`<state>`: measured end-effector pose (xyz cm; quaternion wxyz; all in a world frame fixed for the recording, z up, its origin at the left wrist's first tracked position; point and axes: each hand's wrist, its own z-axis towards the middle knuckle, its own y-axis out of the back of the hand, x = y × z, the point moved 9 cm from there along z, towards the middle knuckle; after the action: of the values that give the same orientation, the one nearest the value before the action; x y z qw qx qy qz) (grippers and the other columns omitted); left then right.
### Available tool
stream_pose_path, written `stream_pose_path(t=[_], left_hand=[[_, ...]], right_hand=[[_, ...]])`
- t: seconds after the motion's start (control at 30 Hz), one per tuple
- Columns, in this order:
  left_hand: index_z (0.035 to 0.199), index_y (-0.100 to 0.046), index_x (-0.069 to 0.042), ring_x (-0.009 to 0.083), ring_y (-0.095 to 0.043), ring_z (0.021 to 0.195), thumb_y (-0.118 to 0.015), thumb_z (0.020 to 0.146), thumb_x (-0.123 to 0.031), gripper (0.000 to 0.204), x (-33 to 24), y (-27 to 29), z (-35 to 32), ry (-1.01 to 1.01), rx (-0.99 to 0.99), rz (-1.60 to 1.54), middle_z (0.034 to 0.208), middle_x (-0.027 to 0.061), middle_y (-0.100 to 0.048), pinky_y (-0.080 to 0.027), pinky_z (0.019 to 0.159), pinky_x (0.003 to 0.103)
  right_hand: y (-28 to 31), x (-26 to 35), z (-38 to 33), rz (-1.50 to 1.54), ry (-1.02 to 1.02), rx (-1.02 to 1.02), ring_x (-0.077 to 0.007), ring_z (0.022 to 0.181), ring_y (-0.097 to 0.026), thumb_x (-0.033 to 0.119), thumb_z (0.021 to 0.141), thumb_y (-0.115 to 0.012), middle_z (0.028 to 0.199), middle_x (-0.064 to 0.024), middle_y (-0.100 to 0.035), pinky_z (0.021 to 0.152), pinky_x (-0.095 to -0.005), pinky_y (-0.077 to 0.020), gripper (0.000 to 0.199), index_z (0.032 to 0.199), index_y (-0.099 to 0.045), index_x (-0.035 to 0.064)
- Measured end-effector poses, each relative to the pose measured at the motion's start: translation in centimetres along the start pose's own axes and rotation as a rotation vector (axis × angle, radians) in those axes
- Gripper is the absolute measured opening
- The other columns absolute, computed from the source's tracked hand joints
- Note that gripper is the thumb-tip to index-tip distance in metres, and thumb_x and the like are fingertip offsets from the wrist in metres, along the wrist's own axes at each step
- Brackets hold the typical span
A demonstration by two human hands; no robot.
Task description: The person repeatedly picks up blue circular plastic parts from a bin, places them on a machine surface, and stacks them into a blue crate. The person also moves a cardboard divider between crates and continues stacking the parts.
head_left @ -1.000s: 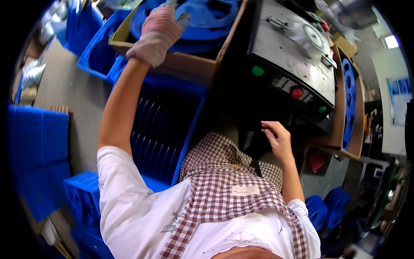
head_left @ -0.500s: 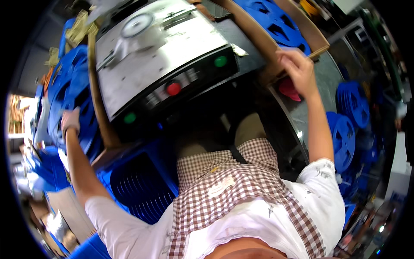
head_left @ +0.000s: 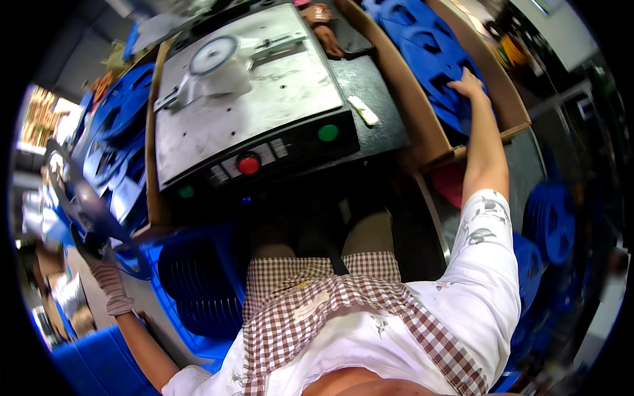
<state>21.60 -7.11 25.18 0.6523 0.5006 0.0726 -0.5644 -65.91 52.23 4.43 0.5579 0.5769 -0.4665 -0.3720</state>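
Observation:
At the left, my left hand [head_left: 99, 257], in a glove with a striped cuff, holds a spoked disc [head_left: 86, 201] by its lower edge. This disc is tilted and smeared by motion. On the right, my bare right hand [head_left: 469, 86] reaches into a cardboard box [head_left: 411, 125]. Its thumb and fingers are on a blue plastic reel disc [head_left: 422, 53] with cutouts, at the edge of a cutout; the fingertips are partly hidden. Between my hands stands a machine with a metal top plate [head_left: 264, 112] and a round pale hub [head_left: 214, 56] fixed on it.
The machine's front has a red button [head_left: 248, 164] and a green button [head_left: 328, 132]. More blue discs [head_left: 122, 112] fill a box at the left. Dark discs [head_left: 201, 284] stand in a blue crate [head_left: 175, 323] below. Several blue reels [head_left: 551, 221] are at the far right.
My left hand has left the left box and swung down and outward with a disc in it. My right hand has moved from the right box's rim onto the blue discs inside.

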Motion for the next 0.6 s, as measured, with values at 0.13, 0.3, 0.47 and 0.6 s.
stream_pose_path(t=[0.13,0.3,0.47,0.6], left_hand=[[0.150,-0.019,-0.010,0.0274,-0.052,0.113,-0.063,0.073,-0.002,0.088,-10.4,-4.5,-7.8,0.043,0.027,0.140,0.135,0.0176,-0.045,-0.045,0.093,0.036],[0.148,-0.025,-0.005,0.0338,-0.054,0.115,-0.071,0.078,-0.023,0.085,-12.1,-5.3,-13.3,-0.121,0.001,0.211,0.131,0.0201,-0.051,-0.045,0.096,0.039],[0.141,-0.036,-0.003,0.0328,-0.057,0.113,-0.073,0.072,-0.005,0.078,-15.5,-9.8,-13.9,-0.182,0.060,0.372,0.125,0.0187,-0.055,-0.048,0.095,0.038],[0.142,-0.034,0.000,0.0297,-0.053,0.119,-0.067,0.068,0.006,0.081,-15.8,-11.8,-14.3,-0.111,0.100,-0.055,0.131,0.0204,-0.050,-0.046,0.101,0.036]], right_hand=[[-2.5,-0.9,0.6,-0.010,-0.165,0.127,-0.0386,0.137,-0.032,0.042,0.068,-0.071,0.146,-0.0214,-0.037,0.113,-0.0453,-0.0235,0.099,0.148,-0.025,0.0084],[-1.1,-0.3,2.5,0.064,-0.095,-0.006,-0.0400,0.133,-0.038,0.052,0.073,-0.062,0.145,-0.0216,-0.039,0.108,-0.0500,-0.0309,0.085,0.144,-0.035,0.0125],[10.4,0.3,-5.4,0.594,0.214,-0.456,-0.0315,0.127,-0.047,0.053,0.078,-0.064,0.146,-0.0189,-0.039,0.106,-0.0422,-0.0351,0.087,0.147,-0.032,0.0110],[13.1,8.4,-20.9,1.420,0.409,0.030,-0.0199,0.088,-0.055,0.041,0.087,-0.058,0.095,-0.0095,-0.056,0.081,-0.0347,-0.0459,0.046,0.116,-0.048,0.0065]])
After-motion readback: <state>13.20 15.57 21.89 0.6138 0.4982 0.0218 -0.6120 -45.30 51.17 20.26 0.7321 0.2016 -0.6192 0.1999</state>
